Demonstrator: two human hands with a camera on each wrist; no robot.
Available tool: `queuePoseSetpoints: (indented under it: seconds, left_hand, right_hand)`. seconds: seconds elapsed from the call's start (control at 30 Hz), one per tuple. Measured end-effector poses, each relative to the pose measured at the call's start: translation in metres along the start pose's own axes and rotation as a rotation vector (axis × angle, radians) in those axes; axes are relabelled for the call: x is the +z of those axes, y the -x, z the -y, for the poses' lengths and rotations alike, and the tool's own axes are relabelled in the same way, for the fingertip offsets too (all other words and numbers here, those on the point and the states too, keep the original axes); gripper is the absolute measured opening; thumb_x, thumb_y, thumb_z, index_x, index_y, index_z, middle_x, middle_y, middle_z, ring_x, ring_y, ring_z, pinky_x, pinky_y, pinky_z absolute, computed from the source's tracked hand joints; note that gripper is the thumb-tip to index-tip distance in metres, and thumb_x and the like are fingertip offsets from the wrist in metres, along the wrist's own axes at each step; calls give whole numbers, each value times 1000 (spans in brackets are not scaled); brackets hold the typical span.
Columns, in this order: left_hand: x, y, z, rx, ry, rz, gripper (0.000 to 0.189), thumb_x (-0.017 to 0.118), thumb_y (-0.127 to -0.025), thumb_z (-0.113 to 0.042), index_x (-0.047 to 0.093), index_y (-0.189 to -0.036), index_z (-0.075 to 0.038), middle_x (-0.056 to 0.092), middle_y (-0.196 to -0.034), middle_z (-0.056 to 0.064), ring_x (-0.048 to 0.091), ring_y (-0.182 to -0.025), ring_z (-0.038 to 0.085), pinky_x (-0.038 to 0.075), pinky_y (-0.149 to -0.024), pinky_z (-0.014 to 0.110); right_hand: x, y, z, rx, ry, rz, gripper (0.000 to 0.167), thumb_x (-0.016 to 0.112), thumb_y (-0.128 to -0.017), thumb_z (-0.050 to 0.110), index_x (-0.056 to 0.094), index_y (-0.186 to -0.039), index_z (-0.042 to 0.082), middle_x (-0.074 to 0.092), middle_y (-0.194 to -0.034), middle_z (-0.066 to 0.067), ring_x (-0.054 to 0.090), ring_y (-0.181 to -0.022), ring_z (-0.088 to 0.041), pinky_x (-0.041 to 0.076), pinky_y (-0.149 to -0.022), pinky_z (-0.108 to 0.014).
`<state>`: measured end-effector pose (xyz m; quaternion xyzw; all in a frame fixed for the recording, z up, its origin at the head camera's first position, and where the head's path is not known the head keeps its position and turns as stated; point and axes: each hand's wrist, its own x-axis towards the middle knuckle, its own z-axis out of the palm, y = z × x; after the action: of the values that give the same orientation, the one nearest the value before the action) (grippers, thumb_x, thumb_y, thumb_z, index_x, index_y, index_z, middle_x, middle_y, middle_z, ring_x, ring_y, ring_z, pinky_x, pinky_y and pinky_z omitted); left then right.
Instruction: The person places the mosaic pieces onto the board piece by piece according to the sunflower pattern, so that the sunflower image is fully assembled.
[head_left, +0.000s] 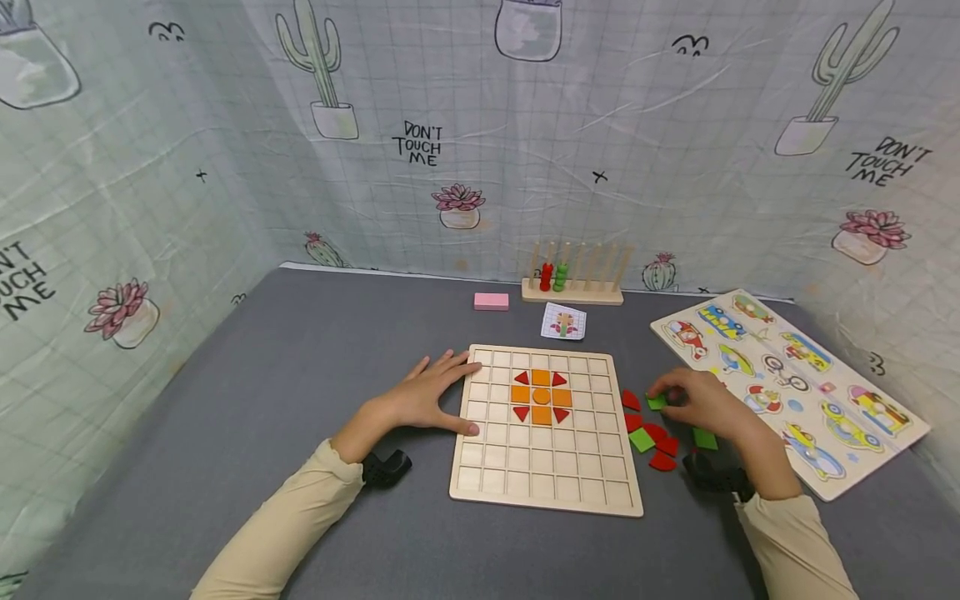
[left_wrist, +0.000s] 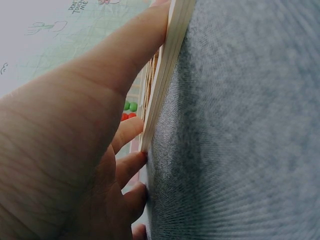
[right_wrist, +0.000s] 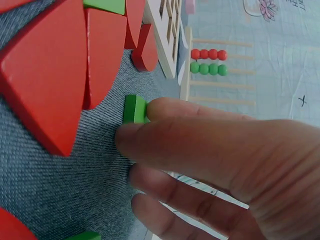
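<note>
Green tile (right_wrist: pixel 134 108) is pinched by right hand (head_left: pixel 701 402) (left hand (head_left: pixel 427 396) spread). Red pieces (head_left: pixel 662 462) could be nudged by a low sweep.

Head: set high at near side of table (head_left: pixel 322 358), facing forward and down, widest and farthest back, grid board (head_left: pixel 483 479) whole. Left wrist: turned sideways, very low, close against left hand (left_wrist: pixel 80 135), sighting along board's edge. Right wrist: also sideways, close by red pieces (right_wrist: pixel 52 75), facing past right hand (right_wrist: pixel 200 150) toward bead rack (head_left: pixel 577 294). Common to all three: board, part of rack, patterned backdrop (head_left: pixel 480 108).
</note>
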<state>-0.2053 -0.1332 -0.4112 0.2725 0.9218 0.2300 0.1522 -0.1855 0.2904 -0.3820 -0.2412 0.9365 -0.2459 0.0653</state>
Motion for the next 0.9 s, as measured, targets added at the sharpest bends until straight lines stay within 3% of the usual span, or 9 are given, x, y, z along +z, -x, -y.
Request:
queuePoseSetpoints:
  seconds: [0.27,0.5,0.9]
  left_hand:
    - [2,0,0,-5,-10,0,100,76,-76,-59,28,-155,-21,15,-163,5,4,-151,28,-2,-119,55]
    - [2,0,3,3,-14,-4,99,76,-76,-58,28,-155,-21,14,-164,6,4,-151,29,-2,-118,55]
    - [2,1,2,16,-10,-14,100,76,-76,-59,28,-155,-20,14,-163,6,5,-151,30,0,-118,57]
  right_hand:
    - [-2,1,1,-5,-17,21,18,74,-81,1,70,-97,-2,62,-82,-3,49,-70,-13,43,-60,-25]
    - [-4,0,2,-13,-11,26,20,76,-81,4,69,-99,0,62,-87,-2,52,-72,-13,46,-61,-25]
    - [3,0,18,-166,-121,6,24,75,-83,2,67,-106,-2,62,-97,-8,60,-79,-19,55,-68,-29]
